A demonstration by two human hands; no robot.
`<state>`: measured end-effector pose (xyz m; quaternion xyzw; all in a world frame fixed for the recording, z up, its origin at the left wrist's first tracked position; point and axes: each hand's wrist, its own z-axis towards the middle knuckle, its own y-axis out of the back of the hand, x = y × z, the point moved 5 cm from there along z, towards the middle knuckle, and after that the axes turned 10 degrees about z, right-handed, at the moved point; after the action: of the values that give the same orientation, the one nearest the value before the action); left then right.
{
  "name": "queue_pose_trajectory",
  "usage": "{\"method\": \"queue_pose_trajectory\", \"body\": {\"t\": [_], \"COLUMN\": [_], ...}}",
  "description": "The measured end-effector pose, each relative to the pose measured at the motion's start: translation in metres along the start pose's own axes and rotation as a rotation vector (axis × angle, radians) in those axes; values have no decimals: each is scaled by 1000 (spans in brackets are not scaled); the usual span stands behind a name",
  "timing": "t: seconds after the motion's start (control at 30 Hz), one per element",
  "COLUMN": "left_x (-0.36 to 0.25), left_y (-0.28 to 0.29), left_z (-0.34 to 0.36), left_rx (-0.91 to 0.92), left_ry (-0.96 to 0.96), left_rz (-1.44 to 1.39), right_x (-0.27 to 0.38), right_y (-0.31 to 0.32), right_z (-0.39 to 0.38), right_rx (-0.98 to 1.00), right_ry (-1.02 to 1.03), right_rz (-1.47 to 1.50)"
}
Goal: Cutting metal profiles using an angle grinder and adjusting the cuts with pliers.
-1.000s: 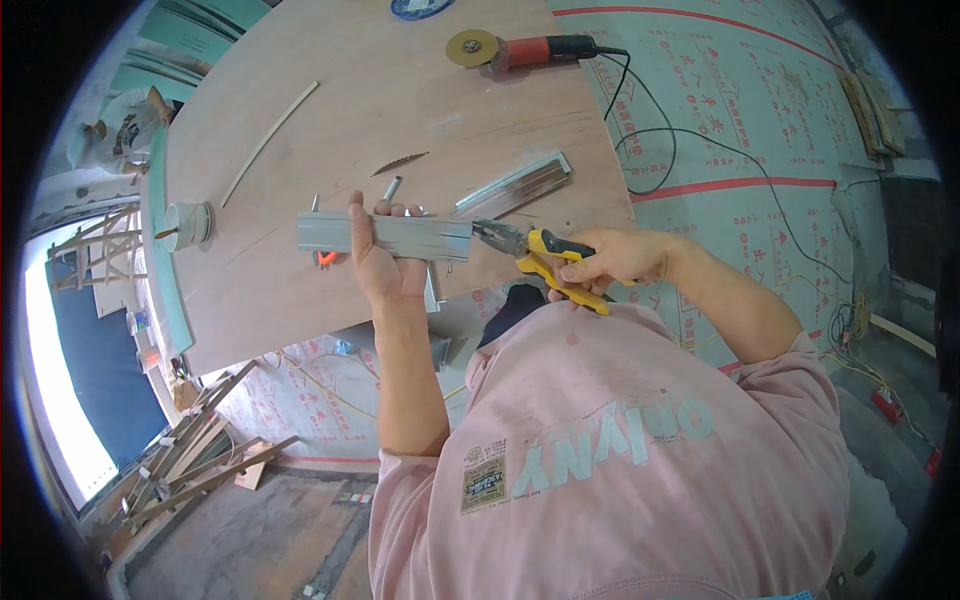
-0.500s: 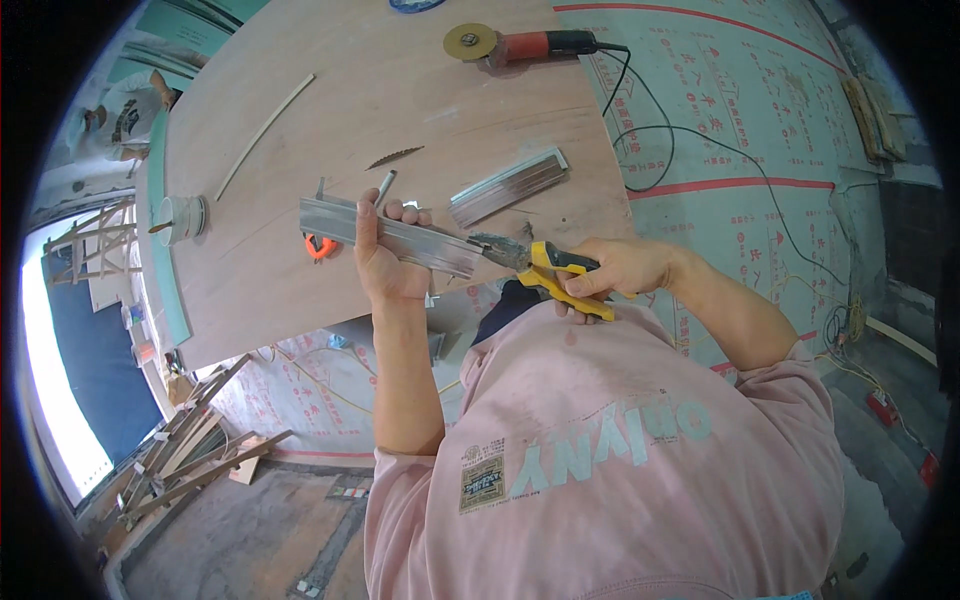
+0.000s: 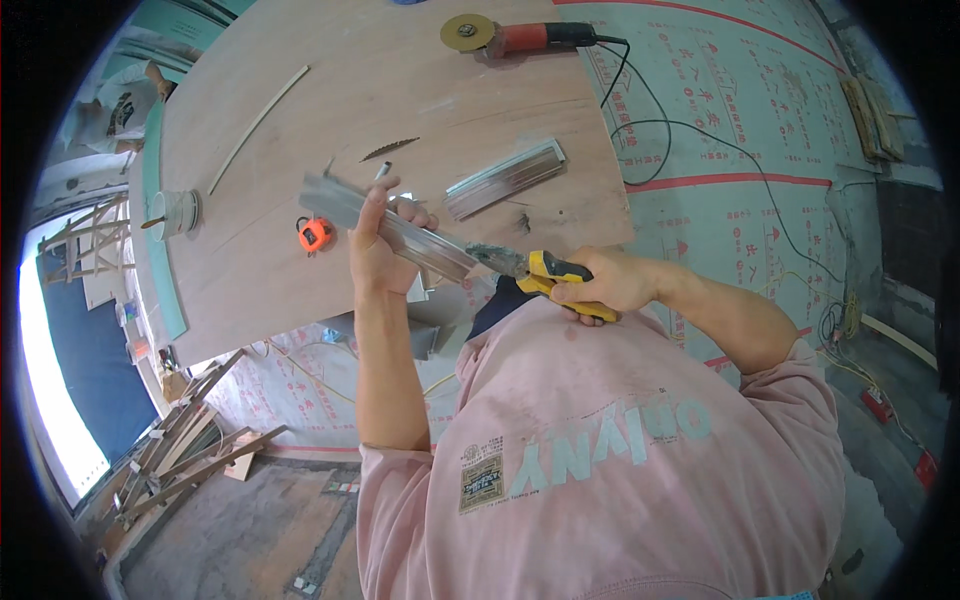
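My left hand (image 3: 382,235) is wrapped round a short silvery metal profile (image 3: 425,247), raised over the front of the wooden board. A small pale stick-like piece (image 3: 384,170) shows beside its fingers. My right hand (image 3: 612,283) grips yellow-and-black pliers (image 3: 548,270), the handles close together. Their dark jaws meet the right end of the profile; how they bite on it is too small to make out. A second metal profile (image 3: 505,178) lies on the board beyond my hands. The orange tape measure (image 3: 314,234) rests left of my left hand.
On the wooden board (image 3: 270,270) lie an angle grinder (image 3: 515,38) with its cord, a thin strip (image 3: 258,130) and a dark jagged blade (image 3: 390,148). A white bucket (image 3: 178,214) stands at the left. Scrap wood (image 3: 190,450) is piled lower left. Another person (image 3: 125,108) is at the far left.
The yellow handles have closed together. The held profile has tilted more steeply, its right end slightly lower. My left hand has shifted a little left, and more of the tape measure shows.
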<state>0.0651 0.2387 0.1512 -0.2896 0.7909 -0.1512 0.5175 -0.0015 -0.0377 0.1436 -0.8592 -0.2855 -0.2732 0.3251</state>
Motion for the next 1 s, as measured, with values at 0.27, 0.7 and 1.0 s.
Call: {"method": "queue_pose_trajectory", "body": {"t": [0.27, 0.7, 1.0], "left_x": [-7, -10, 15], "left_y": [-77, -8, -7], "left_z": [-21, 9, 11], "left_rx": [596, 280, 362], "left_ry": [385, 174, 200], "left_rz": [769, 247, -80], "right_x": [21, 46, 58], "right_y": [-3, 18, 6], "right_z": [2, -25, -20], "right_rx": [210, -394, -696], "right_ry": [-135, 522, 987], "right_rz": [-268, -964, -1472]}}
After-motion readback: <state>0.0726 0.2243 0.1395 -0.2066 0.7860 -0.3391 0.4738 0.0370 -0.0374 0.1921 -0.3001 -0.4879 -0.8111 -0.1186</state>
